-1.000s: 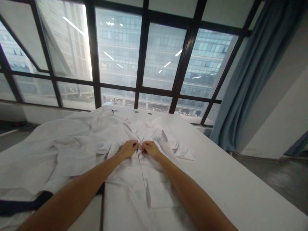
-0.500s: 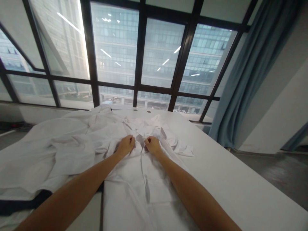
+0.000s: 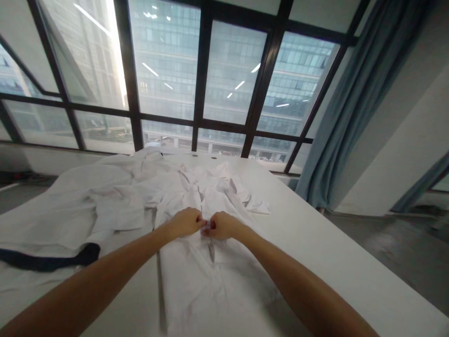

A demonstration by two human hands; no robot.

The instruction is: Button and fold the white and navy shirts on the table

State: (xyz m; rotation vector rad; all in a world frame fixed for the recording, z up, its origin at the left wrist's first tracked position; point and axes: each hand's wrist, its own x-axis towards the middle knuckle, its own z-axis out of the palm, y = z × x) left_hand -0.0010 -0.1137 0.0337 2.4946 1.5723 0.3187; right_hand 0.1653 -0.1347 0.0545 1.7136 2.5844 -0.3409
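While the long white tabletop carries a heap of crumpled white cloth, the white button-front shirt lies flat along its middle, seemingly mid-buttoning. Both forearms stretch forward, meeting over the placket. The left hand and right hand touch, fingers curled closed, pinching the fabric edges together; seating a button looks like fine work.

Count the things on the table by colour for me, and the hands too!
White: 2, the shirt that both hands pinch and the heap of cloth beside it.
Dark blue: 1, the strip.
Hands: 2, left hand and right hand.
Total: 5
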